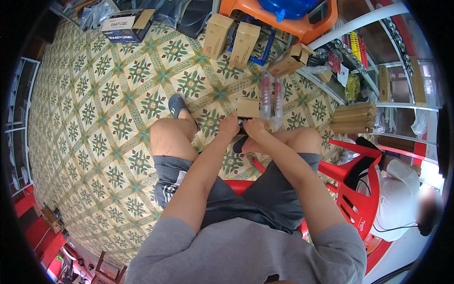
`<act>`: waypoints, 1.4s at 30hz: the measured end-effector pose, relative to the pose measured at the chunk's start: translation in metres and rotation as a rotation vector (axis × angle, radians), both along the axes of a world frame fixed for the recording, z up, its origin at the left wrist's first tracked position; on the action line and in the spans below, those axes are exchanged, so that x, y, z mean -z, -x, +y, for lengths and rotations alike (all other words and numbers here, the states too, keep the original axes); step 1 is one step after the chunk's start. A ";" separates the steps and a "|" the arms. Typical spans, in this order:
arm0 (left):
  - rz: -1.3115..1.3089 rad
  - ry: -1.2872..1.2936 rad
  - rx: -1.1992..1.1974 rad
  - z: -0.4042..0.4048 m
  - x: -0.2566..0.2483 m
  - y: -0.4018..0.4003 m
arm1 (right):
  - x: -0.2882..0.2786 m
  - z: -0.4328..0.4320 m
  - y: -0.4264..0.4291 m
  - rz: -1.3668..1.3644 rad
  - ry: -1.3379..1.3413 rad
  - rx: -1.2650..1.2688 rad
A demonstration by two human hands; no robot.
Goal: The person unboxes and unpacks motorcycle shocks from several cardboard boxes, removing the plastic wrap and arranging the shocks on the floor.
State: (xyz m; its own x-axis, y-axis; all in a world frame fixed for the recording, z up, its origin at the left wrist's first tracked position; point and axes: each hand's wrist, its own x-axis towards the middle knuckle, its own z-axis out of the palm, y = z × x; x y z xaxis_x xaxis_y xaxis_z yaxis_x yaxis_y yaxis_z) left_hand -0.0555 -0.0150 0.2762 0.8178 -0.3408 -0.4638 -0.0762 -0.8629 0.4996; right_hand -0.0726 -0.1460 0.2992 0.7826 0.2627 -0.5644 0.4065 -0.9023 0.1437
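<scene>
My left hand (pixel 230 124) and my right hand (pixel 253 127) are close together, low between my knees. A small dark and shiny metal part (pixel 241 123) shows in the gap between them, and the fingers of both hands are curled around it. Most of that part is hidden by the hands. Just beyond them is a small cardboard box (pixel 248 107), its near edge against my fingers. To its right, two red-and-white coil-spring shock absorbers (pixel 265 94) (pixel 278 97) lie side by side on the floor in clear plastic wrap.
Tall cardboard boxes (pixel 217 37) (pixel 244 44) and an opened carton (pixel 289 60) stand ahead. An orange plastic chair (pixel 276 25) is behind them. Shelving with shock absorbers (pixel 358 49) lines the right. A person (pixel 393 198) is beside a red plastic chair (pixel 354 188). Patterned tiles (pixel 138 71) cover the floor.
</scene>
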 end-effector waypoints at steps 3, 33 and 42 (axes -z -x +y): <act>0.006 0.060 0.020 -0.002 0.000 0.000 | 0.009 -0.009 0.005 -0.033 0.005 -0.043; -0.015 0.276 -0.196 0.005 -0.038 0.014 | -0.011 -0.042 0.004 -0.131 -0.611 0.886; -0.068 0.256 -0.419 0.005 -0.008 0.015 | -0.031 -0.046 -0.005 0.013 -0.668 0.862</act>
State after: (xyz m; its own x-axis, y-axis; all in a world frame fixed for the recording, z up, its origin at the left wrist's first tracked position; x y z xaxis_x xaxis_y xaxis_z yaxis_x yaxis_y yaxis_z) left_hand -0.0708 -0.0104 0.2847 0.9344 -0.0720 -0.3488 0.2112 -0.6765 0.7055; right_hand -0.0681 -0.1920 0.3304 0.8457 -0.1144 -0.5212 -0.4020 -0.7790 -0.4812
